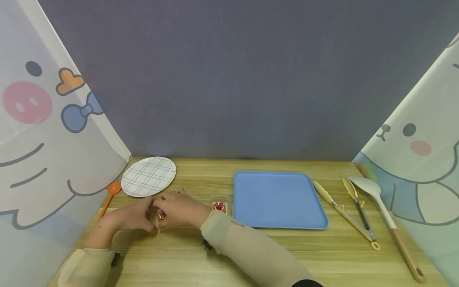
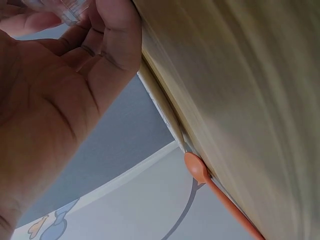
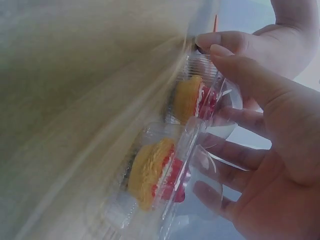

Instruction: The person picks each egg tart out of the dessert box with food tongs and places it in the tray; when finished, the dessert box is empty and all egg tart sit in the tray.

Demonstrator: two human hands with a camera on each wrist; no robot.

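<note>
Both hands are at a clear plastic cake box (image 3: 187, 57) on the left of the table. Inside it is a small tart (image 3: 187, 100) with a golden base, a white layer and a red glossy top. My left hand (image 1: 134, 215) grips the box's left side with curled fingers, a corner of it showing in the left wrist view. From the other side my right hand (image 1: 181, 209) holds it, thumb at the edge and fingers spread over the lid. A second clear box (image 1: 220, 198) with a similar tart (image 3: 152, 175) stands just right, under the right forearm.
A blue tray (image 1: 279, 199) lies right of the second box. Beyond it are yellow-tipped tongs (image 1: 344, 213) and a white turner (image 1: 378, 197) with a wooden handle. A checked oval plate (image 1: 148, 176) and an orange spoon (image 1: 114, 188) lie at the back left, near the printed side wall.
</note>
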